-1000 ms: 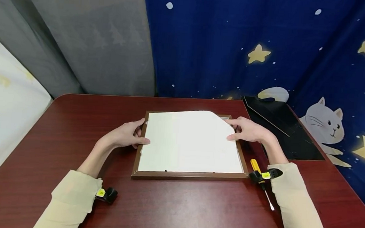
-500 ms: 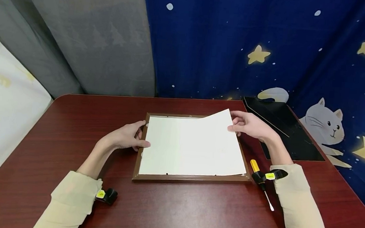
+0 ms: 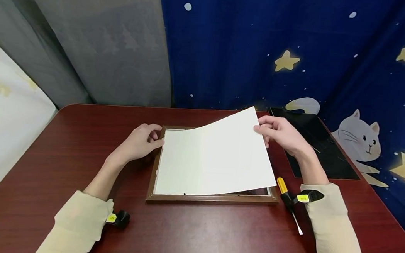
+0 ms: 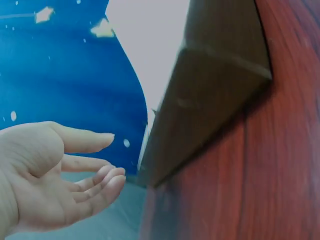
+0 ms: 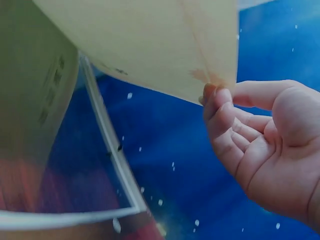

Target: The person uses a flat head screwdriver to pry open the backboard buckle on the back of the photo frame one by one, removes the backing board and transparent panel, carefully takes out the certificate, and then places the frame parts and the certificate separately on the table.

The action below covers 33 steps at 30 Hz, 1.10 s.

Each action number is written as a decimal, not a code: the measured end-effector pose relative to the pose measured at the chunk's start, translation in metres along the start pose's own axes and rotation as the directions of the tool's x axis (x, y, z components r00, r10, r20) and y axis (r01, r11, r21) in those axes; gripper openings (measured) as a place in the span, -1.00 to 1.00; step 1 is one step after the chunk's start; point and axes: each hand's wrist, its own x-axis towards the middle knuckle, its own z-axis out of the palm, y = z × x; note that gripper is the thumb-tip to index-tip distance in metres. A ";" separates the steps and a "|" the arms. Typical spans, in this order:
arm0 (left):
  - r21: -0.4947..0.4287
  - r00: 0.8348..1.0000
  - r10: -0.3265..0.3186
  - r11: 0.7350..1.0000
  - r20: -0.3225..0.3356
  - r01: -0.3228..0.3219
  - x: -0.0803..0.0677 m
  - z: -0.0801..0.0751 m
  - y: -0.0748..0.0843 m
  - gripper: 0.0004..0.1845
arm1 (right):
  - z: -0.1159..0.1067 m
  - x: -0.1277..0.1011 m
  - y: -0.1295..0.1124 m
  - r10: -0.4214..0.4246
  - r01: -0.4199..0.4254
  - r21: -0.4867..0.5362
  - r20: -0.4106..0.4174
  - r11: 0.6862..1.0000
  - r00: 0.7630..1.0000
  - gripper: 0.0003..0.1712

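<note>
A brown picture frame [image 3: 212, 199] lies on the table, a white sheet of paper [image 3: 214, 158] covering most of its inside. My right hand [image 3: 280, 135] pinches the sheet's right edge between thumb and fingers and holds that side up in a curve. Below the raised part, glass [image 5: 82, 170] inside the frame mirrors the paper and the blue curtain. My left hand [image 3: 142, 142] is beside the frame's left edge, fingers loosely bent. In the left wrist view, this hand [image 4: 60, 180] has nothing between thumb and fingers.
A screwdriver [image 3: 283, 185] with a yellow and black handle lies right of the frame, partly behind the right wrist's camera. Dark flat panels [image 3: 326, 157] lie at the table's back right. Curtains [image 3: 228, 47] hang behind the table [image 3: 182, 233].
My right hand has raised the sheet's right side higher, uncovering the frame's lower right corner inside. My left hand has let go of the frame's left edge and drawn slightly up.
</note>
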 end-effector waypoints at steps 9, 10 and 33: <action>-0.030 0.992 0.097 0.995 -0.076 -0.100 -0.003 0.007 0.047 -0.70 | 0.014 -0.003 -0.028 -0.080 0.080 0.064 -0.005 0.995 0.997 -0.68; -0.045 0.992 0.101 0.994 -0.074 -0.104 -0.003 0.008 0.053 -0.73 | 0.016 -0.004 -0.031 -0.085 0.085 0.067 -0.005 0.994 0.996 -0.69; -0.192 0.947 0.303 0.928 -0.101 -0.318 -0.012 0.043 0.149 -0.71 | 0.067 -0.016 -0.077 -0.242 0.234 0.188 0.019 0.954 0.970 -0.75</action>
